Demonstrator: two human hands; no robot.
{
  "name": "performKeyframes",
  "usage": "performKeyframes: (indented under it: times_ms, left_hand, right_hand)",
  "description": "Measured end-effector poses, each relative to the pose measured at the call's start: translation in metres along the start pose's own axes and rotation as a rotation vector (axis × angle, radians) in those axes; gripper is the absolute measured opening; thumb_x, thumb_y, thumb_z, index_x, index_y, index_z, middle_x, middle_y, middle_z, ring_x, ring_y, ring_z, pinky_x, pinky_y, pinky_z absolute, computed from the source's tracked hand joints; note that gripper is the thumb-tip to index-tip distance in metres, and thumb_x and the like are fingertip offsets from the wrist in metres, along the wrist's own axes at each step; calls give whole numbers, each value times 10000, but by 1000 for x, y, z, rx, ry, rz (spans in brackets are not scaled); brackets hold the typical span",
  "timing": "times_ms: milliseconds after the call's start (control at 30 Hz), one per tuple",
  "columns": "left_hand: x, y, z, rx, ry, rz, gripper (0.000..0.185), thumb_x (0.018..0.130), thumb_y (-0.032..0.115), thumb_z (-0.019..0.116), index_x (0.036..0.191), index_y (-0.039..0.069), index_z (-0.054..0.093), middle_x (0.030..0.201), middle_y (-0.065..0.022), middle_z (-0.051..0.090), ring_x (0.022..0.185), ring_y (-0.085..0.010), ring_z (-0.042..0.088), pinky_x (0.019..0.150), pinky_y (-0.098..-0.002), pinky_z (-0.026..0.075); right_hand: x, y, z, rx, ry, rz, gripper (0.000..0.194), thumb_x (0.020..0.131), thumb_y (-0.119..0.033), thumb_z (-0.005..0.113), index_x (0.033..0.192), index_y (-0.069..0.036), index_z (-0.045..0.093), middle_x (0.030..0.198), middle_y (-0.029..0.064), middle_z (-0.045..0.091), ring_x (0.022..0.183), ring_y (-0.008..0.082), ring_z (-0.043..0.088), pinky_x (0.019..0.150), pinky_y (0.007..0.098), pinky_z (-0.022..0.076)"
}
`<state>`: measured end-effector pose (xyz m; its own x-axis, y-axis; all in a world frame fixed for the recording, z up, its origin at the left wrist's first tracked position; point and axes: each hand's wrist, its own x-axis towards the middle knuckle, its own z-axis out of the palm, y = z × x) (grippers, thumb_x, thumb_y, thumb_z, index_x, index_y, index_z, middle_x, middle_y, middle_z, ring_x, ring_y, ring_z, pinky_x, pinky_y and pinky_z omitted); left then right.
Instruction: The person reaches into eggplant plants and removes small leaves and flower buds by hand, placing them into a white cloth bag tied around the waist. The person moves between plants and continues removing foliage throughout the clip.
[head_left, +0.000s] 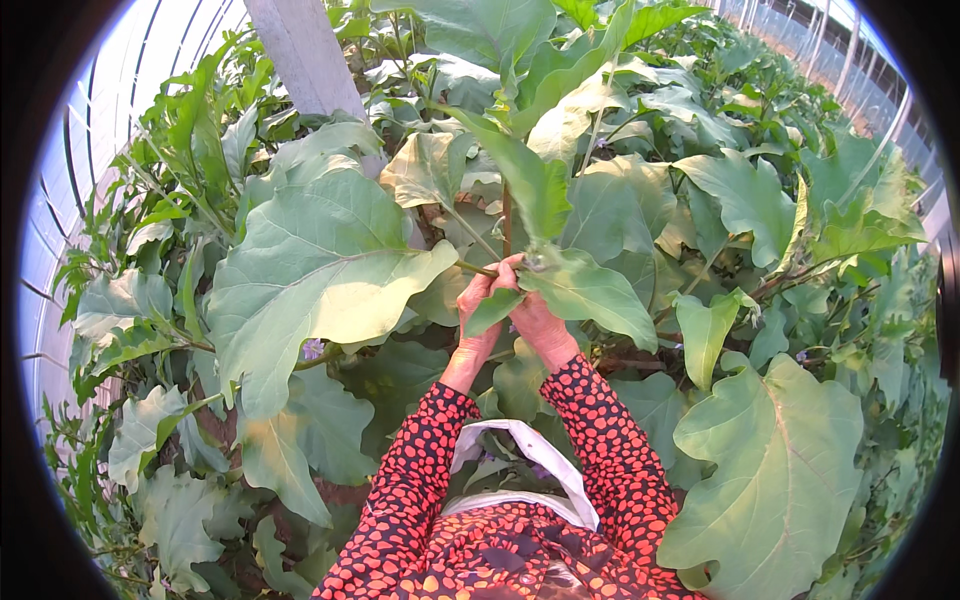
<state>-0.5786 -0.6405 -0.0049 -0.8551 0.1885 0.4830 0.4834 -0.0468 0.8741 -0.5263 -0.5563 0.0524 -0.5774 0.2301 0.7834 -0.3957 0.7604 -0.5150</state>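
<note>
My left hand (477, 315) and my right hand (538, 319) meet at the middle of an eggplant plant, thumbs close together. Between the fingers of my left hand runs the stalk (472, 268) of a large eggplant leaf (300, 247) that spreads to the left. My right hand grips the plant's shoot beside it, where a young leaf (592, 289) partly covers the fingers. A small leaf (491, 311) hangs in front of both hands. The exact fingertip contact is hidden. Below my wrists, a white cloth bag (551, 457) gapes at my waist, with leaves and purple petals in its opening.
Dense eggplant foliage surrounds me, including a broad leaf (772, 472) at lower right. A pale post (307, 56) rises at upper left. A purple flower (313, 349) shows beneath the large leaf. Greenhouse film (82, 150) with dark ribs curves along the left.
</note>
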Motion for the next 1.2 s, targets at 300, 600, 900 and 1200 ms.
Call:
performKeyframes:
  times_ms: [300, 600, 900, 1200]
  left_hand:
    - [6, 9, -12, 41, -37, -76, 184, 978, 126, 588, 1098, -1, 646, 743, -59, 696, 615, -105, 646, 578, -264, 521]
    - [1, 9, -18, 127, -100, 15, 184, 961, 93, 599, 1105, -20, 619, 762, -91, 704, 626, -134, 675, 591, -273, 547]
    - [5, 9, -25, -34, -153, -140, 246, 967, 122, 613, 1170, -17, 626, 918, -85, 723, 719, -112, 684, 659, -258, 565]
    - [-72, 36, -94, -398, -657, -700, 324, 1010, 202, 542, 1233, -28, 591, 1192, -144, 654, 1018, -226, 657, 909, -357, 533]
  right_hand:
    - [-29, 7, 13, 706, 177, 728, 171, 997, -201, 562, 1004, -35, 607, 716, 2, 608, 547, 53, 489, 480, 204, 379]
    - [-59, 32, 18, 826, 163, 950, 233, 999, -234, 536, 915, -40, 635, 666, -1, 592, 484, 68, 470, 429, 212, 347]
    - [-125, 1, -45, 708, -197, 1089, 160, 974, -208, 568, 967, -52, 606, 700, 7, 607, 529, 61, 504, 471, 198, 372]
    - [-222, -45, -83, 318, -1424, 415, 196, 917, -138, 519, 983, 45, 541, 964, 227, 631, 871, 354, 651, 759, 438, 508]
